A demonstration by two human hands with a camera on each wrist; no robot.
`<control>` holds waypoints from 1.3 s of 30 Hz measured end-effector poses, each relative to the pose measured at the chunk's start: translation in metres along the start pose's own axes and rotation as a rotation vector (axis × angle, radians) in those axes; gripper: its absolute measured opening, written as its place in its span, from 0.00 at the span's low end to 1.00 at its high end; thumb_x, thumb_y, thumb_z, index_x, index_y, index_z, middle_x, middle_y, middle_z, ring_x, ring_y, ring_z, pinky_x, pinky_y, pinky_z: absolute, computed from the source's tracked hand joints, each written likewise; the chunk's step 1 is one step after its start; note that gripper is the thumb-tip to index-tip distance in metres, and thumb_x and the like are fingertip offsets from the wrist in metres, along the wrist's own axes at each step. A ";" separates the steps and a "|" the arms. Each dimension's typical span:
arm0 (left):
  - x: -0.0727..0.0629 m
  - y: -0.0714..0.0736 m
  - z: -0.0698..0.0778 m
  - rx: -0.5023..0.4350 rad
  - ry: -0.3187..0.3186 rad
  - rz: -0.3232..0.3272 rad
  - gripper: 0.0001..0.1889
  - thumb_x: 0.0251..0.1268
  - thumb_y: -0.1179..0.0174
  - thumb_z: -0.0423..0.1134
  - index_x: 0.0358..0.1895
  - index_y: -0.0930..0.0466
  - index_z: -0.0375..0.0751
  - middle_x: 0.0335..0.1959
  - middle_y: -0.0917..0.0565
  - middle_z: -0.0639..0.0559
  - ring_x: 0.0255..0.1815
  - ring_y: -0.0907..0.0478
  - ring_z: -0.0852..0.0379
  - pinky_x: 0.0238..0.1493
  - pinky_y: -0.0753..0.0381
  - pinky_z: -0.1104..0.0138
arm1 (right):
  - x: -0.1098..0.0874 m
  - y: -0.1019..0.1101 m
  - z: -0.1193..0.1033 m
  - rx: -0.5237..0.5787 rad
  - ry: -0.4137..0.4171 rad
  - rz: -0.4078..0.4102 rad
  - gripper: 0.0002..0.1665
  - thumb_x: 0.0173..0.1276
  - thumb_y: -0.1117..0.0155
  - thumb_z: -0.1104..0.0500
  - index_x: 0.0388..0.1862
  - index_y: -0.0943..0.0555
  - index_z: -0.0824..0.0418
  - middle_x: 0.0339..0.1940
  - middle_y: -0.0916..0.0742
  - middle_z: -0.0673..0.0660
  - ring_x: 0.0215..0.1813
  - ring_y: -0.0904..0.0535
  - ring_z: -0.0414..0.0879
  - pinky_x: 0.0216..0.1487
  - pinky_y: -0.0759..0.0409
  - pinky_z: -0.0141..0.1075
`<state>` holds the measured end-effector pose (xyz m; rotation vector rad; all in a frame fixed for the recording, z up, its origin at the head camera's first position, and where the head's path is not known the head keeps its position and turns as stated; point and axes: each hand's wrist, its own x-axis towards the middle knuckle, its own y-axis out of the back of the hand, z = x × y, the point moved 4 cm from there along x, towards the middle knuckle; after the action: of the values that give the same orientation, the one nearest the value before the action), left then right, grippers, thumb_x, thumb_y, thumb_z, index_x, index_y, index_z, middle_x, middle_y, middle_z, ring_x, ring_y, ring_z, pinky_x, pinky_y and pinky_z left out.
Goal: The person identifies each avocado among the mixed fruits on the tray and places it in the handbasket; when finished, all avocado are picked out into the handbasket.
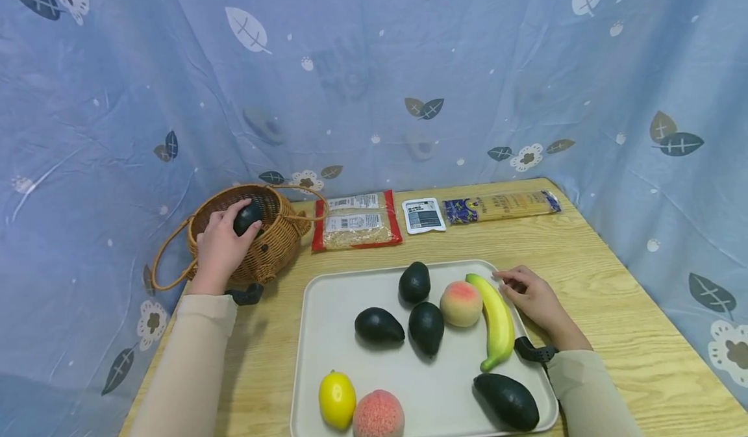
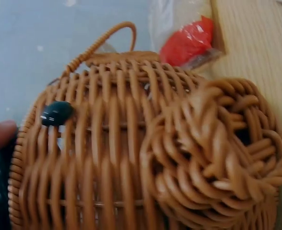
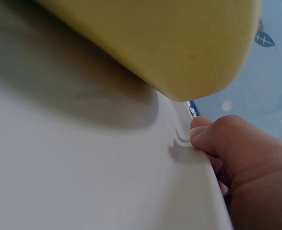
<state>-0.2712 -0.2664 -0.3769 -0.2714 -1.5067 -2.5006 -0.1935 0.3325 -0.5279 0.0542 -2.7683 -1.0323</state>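
My left hand [image 1: 224, 245] holds a dark green avocado [image 1: 249, 216] at the mouth of a brown wicker basket [image 1: 283, 247]. In the left wrist view the woven side of the basket fills most of the picture, and a fingertip [image 2: 1, 135] shows at the far left beside the dark avocado. At the right rim of a white tray [image 1: 327, 304], my right hand [image 1: 534, 300] pinches the edge, thumb on top and fingers curled below. Close to it lies a banana [image 1: 498, 320]. A peach [image 1: 461, 304] and several avocados [image 1: 378, 325] rest on the tray.
A lemon [image 1: 337, 399] and a pinkish-red peach [image 1: 378, 415] sit at the tray's near left. Behind the tray lie a red-edged bag [image 1: 356, 221], a small white packet [image 1: 423, 215] and a long noodle pack [image 1: 508, 207]. A blue curtain [image 1: 374, 67] borders the wooden table [image 1: 608, 300].
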 end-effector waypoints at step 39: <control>-0.098 -0.104 0.126 -0.188 -0.791 -0.665 0.26 0.69 0.27 0.47 0.69 0.20 0.57 0.73 0.27 0.50 0.71 0.29 0.45 0.70 0.28 0.45 | -0.001 0.001 -0.005 0.020 0.009 0.013 0.16 0.76 0.34 0.66 0.60 0.14 0.64 0.47 0.17 0.56 0.40 0.27 0.45 0.39 0.26 0.31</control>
<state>-0.1994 -0.0992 -0.4332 -1.0464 -1.8433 -3.2987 -0.1913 0.3304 -0.5239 0.0432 -2.7671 -0.9979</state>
